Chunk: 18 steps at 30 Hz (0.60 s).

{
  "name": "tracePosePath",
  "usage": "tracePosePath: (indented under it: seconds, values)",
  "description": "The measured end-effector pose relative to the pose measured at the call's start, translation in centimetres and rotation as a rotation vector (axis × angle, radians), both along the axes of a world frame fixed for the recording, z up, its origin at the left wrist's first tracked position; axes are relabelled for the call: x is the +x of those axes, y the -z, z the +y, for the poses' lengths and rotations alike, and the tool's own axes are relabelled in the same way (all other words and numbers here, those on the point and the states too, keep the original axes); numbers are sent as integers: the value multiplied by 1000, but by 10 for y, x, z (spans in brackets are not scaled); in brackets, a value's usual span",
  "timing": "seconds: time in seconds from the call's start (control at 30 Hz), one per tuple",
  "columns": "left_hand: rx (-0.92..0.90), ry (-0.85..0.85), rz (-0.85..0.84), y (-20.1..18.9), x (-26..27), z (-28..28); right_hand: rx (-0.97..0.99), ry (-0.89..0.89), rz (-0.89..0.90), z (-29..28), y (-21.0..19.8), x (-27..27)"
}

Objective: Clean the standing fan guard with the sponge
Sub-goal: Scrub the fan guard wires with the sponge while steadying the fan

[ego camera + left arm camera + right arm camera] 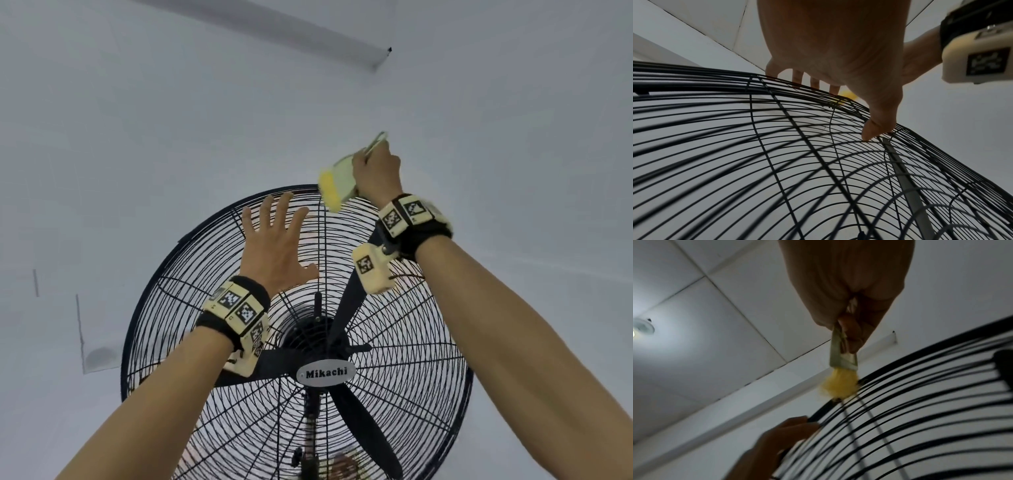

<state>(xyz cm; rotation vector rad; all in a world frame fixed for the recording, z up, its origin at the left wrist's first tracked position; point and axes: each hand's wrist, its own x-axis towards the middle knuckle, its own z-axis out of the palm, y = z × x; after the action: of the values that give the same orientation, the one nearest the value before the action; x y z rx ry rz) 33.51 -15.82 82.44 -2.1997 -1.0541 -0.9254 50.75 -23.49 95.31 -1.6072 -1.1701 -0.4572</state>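
Note:
The black wire fan guard (pixel 191 253) of a standing fan with a "Mikachi" badge (pixel 325 373) fills the lower middle of the head view. My left hand (pixel 274 240) lies flat on the guard's upper left, fingers straight and spread (pixel 813 82). My right hand (pixel 376 171) grips the pale handle of a yellow sponge (pixel 330 192), whose yellow end touches the guard's top rim. In the right wrist view the sponge (pixel 838 386) is pressed on the outer wires, held by my right hand (pixel 849 331).
A white wall rises behind the fan (pixel 137 120), with a ceiling edge (pixel 308 37) above. Black fan blades (pixel 370 421) show behind the wires. A ceiling lamp (pixel 641 329) glows at the left in the right wrist view.

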Motion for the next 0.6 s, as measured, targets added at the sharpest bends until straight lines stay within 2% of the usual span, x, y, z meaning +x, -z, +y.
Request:
tracePosePath:
  seconds: [0.13, 0.2, 0.3, 0.4, 0.5, 0.6]
  values:
    - [7, 18, 9, 0, -1, 1, -67, 235, 41, -17, 1, 33]
    - [6, 12, 18, -1, -1, 1, -93, 320, -16, -24, 0, 43]
    - [-14, 13, 26, -2, -4, 1, -18, 226, -51, -21, -6, 34]
    - [-37, 38, 28, -4, -7, 1, 86, 40, 21, -9, -16, 12]
    - [-38, 49, 23, -4, -7, 2, 62, -35, 17, 6, -14, -6]
    - [-38, 43, 24, -5, -8, 4, -8, -22, -38, 9, -15, -13]
